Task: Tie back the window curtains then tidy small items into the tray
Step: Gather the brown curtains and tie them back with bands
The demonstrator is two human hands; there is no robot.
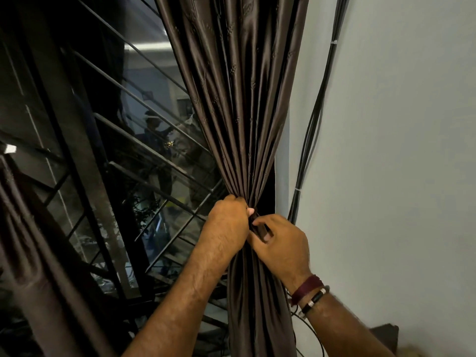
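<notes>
A dark brown satin curtain (237, 99) hangs beside the window, gathered into a tight bunch at waist height. My left hand (228, 222) is closed around the gathered folds from the left. My right hand (282, 243) pinches a dark strip of fabric (258, 229) at the bunch, right next to the left hand's fingertips. Whether that strip is a tie-back band or a curtain fold I cannot tell. A second curtain panel (38, 266) hangs at the lower left. No tray is in view.
The window (116, 150) has dark metal grille bars and reflects the room. Black cables (311, 124) run down the grey wall (399, 150) just right of the curtain. A dark wooden corner (383, 336) shows at the lower right.
</notes>
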